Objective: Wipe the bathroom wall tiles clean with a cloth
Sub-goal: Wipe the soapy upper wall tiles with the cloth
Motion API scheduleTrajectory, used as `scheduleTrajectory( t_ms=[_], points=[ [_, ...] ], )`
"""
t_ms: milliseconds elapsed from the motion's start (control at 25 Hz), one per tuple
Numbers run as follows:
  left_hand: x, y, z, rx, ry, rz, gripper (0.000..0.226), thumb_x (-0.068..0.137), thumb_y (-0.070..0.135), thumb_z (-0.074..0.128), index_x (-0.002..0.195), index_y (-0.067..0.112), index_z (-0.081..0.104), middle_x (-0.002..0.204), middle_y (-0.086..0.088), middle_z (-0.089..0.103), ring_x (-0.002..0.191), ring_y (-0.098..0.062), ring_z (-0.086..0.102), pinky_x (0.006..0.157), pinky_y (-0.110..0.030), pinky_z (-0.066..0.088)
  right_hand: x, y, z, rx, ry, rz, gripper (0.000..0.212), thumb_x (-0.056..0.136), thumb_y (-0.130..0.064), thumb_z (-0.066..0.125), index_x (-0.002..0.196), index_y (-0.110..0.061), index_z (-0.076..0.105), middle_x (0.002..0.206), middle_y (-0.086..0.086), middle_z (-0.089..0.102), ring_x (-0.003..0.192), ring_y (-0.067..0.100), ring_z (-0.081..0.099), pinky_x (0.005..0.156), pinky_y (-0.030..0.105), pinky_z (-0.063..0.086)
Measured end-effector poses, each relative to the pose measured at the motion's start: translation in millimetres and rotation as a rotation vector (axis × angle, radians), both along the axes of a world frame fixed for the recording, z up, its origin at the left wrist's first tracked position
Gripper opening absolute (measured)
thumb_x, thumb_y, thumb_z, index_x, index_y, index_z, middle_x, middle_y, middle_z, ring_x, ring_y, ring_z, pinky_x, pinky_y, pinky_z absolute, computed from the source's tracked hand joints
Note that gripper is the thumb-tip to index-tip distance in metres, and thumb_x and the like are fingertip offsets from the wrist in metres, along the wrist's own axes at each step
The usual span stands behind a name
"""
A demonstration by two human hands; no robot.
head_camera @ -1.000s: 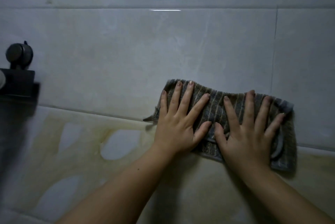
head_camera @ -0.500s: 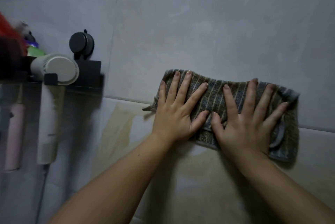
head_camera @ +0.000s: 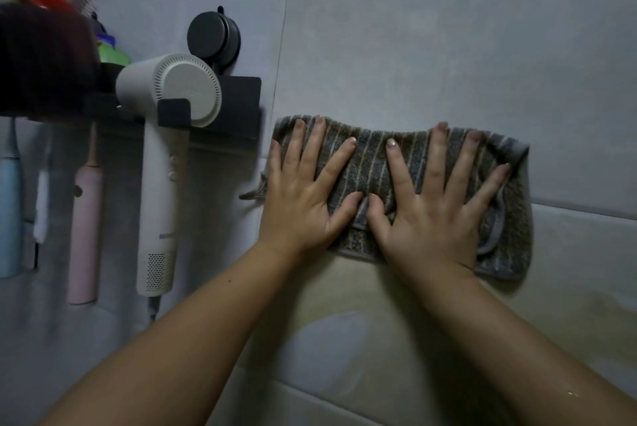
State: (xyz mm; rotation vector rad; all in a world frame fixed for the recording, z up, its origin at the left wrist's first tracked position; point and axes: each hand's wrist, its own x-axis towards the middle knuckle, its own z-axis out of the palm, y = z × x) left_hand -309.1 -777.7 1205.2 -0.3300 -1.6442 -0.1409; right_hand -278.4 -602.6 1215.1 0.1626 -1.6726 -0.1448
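The left grip (head_camera: 303, 198) lies flat and released, fingers spread, pressing a striped grey cloth (head_camera: 372, 163) against the wall tiles (head_camera: 413, 46). The right grip (head_camera: 434, 215) presses the same cloth just beside it, equally flat and unclenched, the two thumbs almost meeting. The cloth is folded into a wide strip across a horizontal grout line, its left end just beside a black wall rack (head_camera: 241, 105). A white hair dryer (head_camera: 172, 91) hangs in that rack, with a pink toothbrush (head_camera: 84, 229) and a blue toothbrush (head_camera: 10, 215) further left. Yellowish staining (head_camera: 568, 287) marks the tile below the cloth.
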Motion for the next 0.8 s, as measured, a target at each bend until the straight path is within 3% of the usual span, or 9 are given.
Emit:
scheduleTrajectory(
  t_ms=[400, 640, 800],
  points=[
    [4, -15, -102, -0.025, -0.105, 0.008, 0.061, 0.095, 0.057, 0.034, 0.148, 0.027, 0.031, 0.159, -0.017, 0.019, 0.148, -0.038, 0.012, 0.116, -0.064, 0.012, -2, -10, -99, 0.174, -0.039, -0.043, 0.064, 0.089, -0.051, 0.047, 0.148, -0.029, 0.031, 0.156, 0.018, 0.021, 0.143, 0.046, 0.012, 0.108, 0.073, 0.008],
    [-6, -45, -60, 0.015, -0.066, 0.000, 0.060, 0.095, 0.056, 0.034, 0.147, 0.027, 0.033, 0.157, -0.019, 0.025, 0.147, -0.038, 0.017, 0.115, -0.061, 0.017, -5, -53, -51, -0.036, -0.071, -0.021, 0.066, 0.088, -0.051, 0.044, 0.148, -0.031, 0.030, 0.158, 0.020, 0.015, 0.143, 0.048, 0.010, 0.107, 0.072, 0.002],
    [-11, -60, -91, 0.005, -0.077, 0.010, 0.059, 0.096, 0.055, 0.032, 0.147, 0.026, 0.031, 0.156, -0.021, 0.026, 0.146, -0.040, 0.019, 0.115, -0.061, 0.016, -12, -67, -91, 0.042, -0.056, 0.017, 0.061, 0.092, -0.047, 0.043, 0.148, -0.026, 0.033, 0.156, 0.019, 0.021, 0.143, 0.045, 0.016, 0.109, 0.070, 0.005]
  ],
)
